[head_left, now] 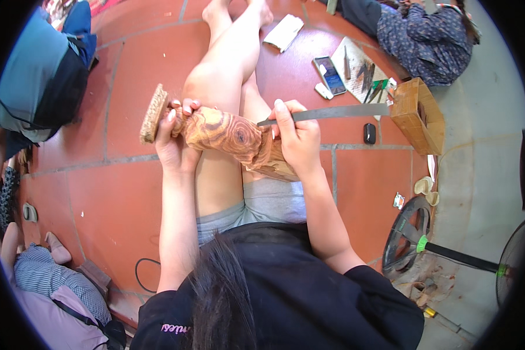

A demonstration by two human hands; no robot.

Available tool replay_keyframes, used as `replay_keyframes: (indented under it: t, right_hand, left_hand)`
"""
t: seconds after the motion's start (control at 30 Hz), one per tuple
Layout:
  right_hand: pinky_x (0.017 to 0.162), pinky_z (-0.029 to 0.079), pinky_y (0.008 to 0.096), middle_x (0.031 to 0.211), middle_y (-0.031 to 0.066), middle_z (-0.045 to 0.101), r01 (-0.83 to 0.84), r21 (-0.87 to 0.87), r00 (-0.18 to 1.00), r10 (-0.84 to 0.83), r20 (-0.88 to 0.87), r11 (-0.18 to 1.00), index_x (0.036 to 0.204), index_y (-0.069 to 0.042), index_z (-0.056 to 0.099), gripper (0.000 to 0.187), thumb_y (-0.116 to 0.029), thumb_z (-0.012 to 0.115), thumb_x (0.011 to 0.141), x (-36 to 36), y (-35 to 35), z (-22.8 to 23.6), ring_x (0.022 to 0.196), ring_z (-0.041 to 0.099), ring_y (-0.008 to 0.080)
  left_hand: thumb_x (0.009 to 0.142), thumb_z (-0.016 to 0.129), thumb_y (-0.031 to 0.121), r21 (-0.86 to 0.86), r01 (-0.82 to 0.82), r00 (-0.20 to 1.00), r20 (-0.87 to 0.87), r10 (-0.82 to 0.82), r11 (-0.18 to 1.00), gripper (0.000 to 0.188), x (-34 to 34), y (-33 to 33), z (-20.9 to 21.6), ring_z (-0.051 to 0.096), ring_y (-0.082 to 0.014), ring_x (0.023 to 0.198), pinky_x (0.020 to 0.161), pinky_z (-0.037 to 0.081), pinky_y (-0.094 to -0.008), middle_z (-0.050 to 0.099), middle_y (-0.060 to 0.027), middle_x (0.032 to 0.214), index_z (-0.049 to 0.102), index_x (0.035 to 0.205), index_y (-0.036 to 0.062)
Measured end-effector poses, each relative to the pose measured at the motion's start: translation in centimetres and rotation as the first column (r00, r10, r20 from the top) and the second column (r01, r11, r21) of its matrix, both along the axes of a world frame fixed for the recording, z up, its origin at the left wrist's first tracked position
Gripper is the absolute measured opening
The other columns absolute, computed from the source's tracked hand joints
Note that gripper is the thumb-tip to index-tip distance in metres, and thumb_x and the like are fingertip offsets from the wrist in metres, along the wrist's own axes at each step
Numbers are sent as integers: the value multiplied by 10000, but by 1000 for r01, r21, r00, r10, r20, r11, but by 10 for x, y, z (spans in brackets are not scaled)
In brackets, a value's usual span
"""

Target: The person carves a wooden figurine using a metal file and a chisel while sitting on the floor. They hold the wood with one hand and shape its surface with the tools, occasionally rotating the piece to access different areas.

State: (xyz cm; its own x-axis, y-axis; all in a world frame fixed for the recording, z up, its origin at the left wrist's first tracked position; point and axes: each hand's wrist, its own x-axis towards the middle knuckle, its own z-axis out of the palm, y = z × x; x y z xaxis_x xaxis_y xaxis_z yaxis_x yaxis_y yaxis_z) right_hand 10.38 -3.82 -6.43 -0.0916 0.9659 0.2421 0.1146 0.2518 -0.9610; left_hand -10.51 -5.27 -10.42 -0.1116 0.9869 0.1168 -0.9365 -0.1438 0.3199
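Across my lap lies a carved wooden figure (224, 133) with swirling brown grain and a rough, pale flat base (154, 114) at its left end. My left hand (178, 143) is closed round the figure near that base. My right hand (299, 139) pinches a long, flat dark-grey strip (347, 112), like a file, between thumb and fingers. Its short left end reaches the wood's upper edge, and the long end sticks out to the right. The right hand's lower fingers are beside the figure's right end and partly hidden.
To the right are a phone (330, 76), a pale board (356, 57) with several tools, a wooden box (419, 116), a small black case (369, 133) and a fan (407, 238). A white cloth (283, 32) lies ahead. Other people sit at the left and far right.
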Motion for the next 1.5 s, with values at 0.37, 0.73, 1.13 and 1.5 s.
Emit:
replay_keyframes:
  t: [0.37, 0.73, 1.13, 1.5]
  right_hand:
    - [716, 486, 271, 759, 58, 608, 36, 2, 900, -32, -435, 999, 908, -14, 590, 299, -286, 497, 991, 30, -1, 10, 727, 618, 132]
    - [1055, 337, 436, 1151, 201, 629, -102, 197, 838, 191, -511, 975, 1213, -41, 464, 460, -425, 321, 1005, 68, -63, 51, 1179, 544, 288]
    - [1013, 408, 490, 1503, 274, 132, -84, 556, 767, 410, -494, 827, 1297, -123, 280, 903, -695, 642, 700, 47, -125, 114, 1272, 424, 387]
    - [1022, 402, 405, 1418, 231, 375, -206, 227, 489, 301, -819, 952, 1293, 2, 358, 648, -484, 445, 873, 22, -138, 108, 1237, 473, 275]
  left_hand:
    - [895, 594, 129, -212, -233, 970, -113, 213, 949, 100, 20, -15, 65, 609, -185, 878, 822, 520, -350, 626, -55, 803, 609, 939, 40]
    - [846, 703, 135, -73, -254, 960, -138, 242, 964, 114, 36, -87, 188, 615, -175, 884, 844, 511, -338, 639, -56, 810, 642, 884, 47]
    - [835, 713, 145, -111, -32, 962, 267, 60, 993, 225, 1, -91, 221, 604, -236, 915, 819, 549, -377, 611, -101, 891, 583, 977, 26]
    - [940, 521, 263, 604, -130, 693, -512, 508, 786, 629, 20, -113, 240, 392, -379, 1315, 1058, 372, -457, 264, -253, 1480, 232, 1456, 48]
